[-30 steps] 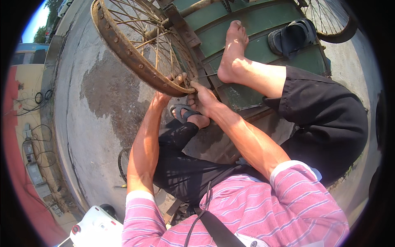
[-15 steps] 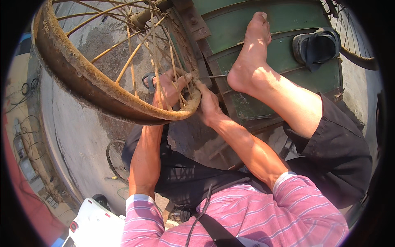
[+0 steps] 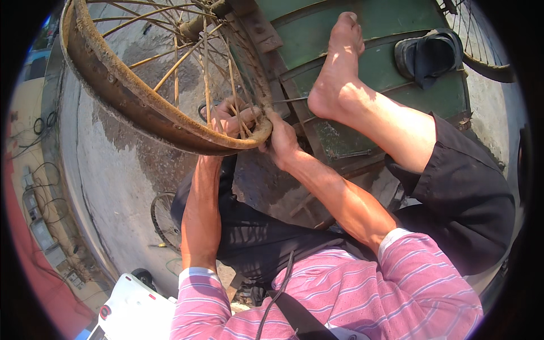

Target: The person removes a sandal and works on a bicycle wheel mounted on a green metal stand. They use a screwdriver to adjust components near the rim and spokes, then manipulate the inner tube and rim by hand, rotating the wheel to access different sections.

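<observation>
"Rust-brown metal, is it, that you have hold of?"

"Yes, the rim (image 3: pixel 133 102) of a spoked wheel. My right hand (image 3: pixel 281 136) grasps its near end, thumb laid against the metal, the other fingers mostly hidden below it."

"And the other one?"

"My left hand (image 3: pixel 229 120) is inside the rim among the spokes (image 3: pixel 207 73), fingers bent. I cannot tell whether they clench a spoke or only rest there."

"Where does the wheel sit?"

"Up and to my left, tilted, with its hub (image 3: pixel 192 28) close to a rusty bracket (image 3: pixel 260 29) beside the ribbed green metal panel (image 3: pixel 385 73)."

"What's further out?"

"My bare right foot (image 3: pixel 343 73) rests on that panel, and a black sandal (image 3: pixel 433 56) lies to the right of it. Past the sandal, a second wheel (image 3: pixel 490 72) shows at the upper right. Concrete ground (image 3: pixel 102 175) with a dark patch spreads beneath the rusty rim. Another spoked wheel, partly hidden, is beside my left forearm (image 3: pixel 201 221). A white casing (image 3: pixel 139 310) stands at the lower left, and cables (image 3: pixel 39 130) trail along the far left."
</observation>
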A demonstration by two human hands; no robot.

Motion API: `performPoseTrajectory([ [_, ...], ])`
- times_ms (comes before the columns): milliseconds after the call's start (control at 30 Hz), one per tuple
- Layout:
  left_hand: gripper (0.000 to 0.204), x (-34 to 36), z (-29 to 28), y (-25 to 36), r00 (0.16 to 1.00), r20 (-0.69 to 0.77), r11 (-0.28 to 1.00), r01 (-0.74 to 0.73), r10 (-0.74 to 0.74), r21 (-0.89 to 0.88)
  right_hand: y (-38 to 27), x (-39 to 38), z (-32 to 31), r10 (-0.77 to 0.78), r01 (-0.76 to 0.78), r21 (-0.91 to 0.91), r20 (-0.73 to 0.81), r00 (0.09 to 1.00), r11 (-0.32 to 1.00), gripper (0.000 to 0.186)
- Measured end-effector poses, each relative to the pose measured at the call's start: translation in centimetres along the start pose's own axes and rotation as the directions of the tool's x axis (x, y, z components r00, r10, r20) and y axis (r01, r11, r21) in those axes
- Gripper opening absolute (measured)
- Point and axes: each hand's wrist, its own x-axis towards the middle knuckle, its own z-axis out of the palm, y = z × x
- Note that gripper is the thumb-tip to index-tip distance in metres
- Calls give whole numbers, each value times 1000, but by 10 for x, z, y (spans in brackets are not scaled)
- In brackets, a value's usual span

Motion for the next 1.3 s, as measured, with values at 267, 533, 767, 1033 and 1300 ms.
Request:
performPoseTrajectory([
  [267,44,-1,2,1,996,-46,971,65,-77,-228,3,-2,0,8,-8,0,34,999,1000,38],
  [533,44,-6,16,30,969,-228,955,-28,99,296,5,-4,-2,-14,8,49,122,992,999,34],
  [767,48,-9,-6,-5,994,113,820,65,0,-569,3,-5,-3,16,-22,31,187,982,999,32],
  [1033,59,-4,-24,-38,919,374,676,197,125,-711,-12,-34,15,137,-156,111,162,977,982,31],
  [1300,26,-8,-6,-20,997,48,959,-53,69,-277,-14,-31,13,149,-163,65,179,973,984,33],
])
